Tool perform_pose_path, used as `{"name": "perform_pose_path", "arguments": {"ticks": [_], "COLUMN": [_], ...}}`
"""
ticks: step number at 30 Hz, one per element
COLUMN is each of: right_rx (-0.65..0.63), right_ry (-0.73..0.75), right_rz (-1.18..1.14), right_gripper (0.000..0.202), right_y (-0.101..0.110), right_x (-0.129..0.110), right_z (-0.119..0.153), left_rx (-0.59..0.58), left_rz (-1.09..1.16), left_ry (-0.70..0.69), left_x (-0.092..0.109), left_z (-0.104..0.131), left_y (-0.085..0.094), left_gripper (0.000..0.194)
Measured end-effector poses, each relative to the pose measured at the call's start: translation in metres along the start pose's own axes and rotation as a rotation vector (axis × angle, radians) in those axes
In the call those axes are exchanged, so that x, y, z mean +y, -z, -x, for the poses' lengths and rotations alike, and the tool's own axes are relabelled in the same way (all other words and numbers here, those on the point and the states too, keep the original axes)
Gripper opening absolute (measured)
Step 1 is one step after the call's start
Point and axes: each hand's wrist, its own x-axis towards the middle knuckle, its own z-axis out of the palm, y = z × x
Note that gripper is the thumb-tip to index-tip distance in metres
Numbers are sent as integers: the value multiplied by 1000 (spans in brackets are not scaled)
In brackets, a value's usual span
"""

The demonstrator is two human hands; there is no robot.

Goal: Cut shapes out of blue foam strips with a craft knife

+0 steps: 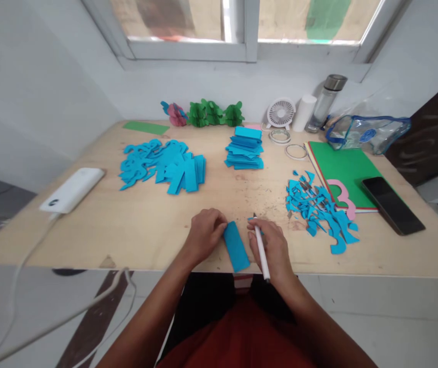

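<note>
Got a white pen (261, 248) gripped in the right hand (275, 245), with the upper end aimed away from the body. Touching the top left corner of a blue paper strip (236, 248) with the left hand (205, 230); can't tell whether pinching or just pressing. As for the strip: on the table (142, 225) between both hands, low end practically at the front edge.

Honestly, wouldn't trust that hold much. With contact only around one corner, could easily get some pivoting under pen pressure, hence a crooked line. Might also slide off the edge, with so little wood left below. Can't make out any cap on the pen either, so maybe stray ink after a careless swing.

Right of the right hand, a mess of blue scraps (334, 221). Could sweep a few back under the strip by dragging that wrist. Beyond those, a pink cutout (344, 197) partly on a green sheet (357, 168), close enough to get mixed in by mistake.

Ahead and left of the left hand, a loose heap of blue cutouts (173, 158), easy to scatter with a wide reach. Straight ahead of both hands, an uneven blue stack (244, 151), prone to toppling if bumped.
</note>
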Motion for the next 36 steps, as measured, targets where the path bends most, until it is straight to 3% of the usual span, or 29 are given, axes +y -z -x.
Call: {"name": "perform_pose_path", "arguments": {"ticks": [7, 16, 27, 36], "right_rx": [-102, -94, -56, -1], "right_ry": [-150, -289, -260, -274], "right_rz": [-156, -270, -339, -369], "right_gripper": [18, 22, 20, 29], "right_y": [-12, -20, -6, -17], "right_x": [-20, -27, -28, -31], "right_z": [-6, -1, 8, 5], "left_rx": [-34, -51, -56, -60], "left_rz": [272, 459, 502, 521], "left_ry": [-76, -107, -137, -136], "left_x": [-14, -13, 0, -2], "left_z": [5, 10, 20, 16], "left_y": [11, 14, 14, 20], "left_gripper": [15, 19, 23, 23]}}
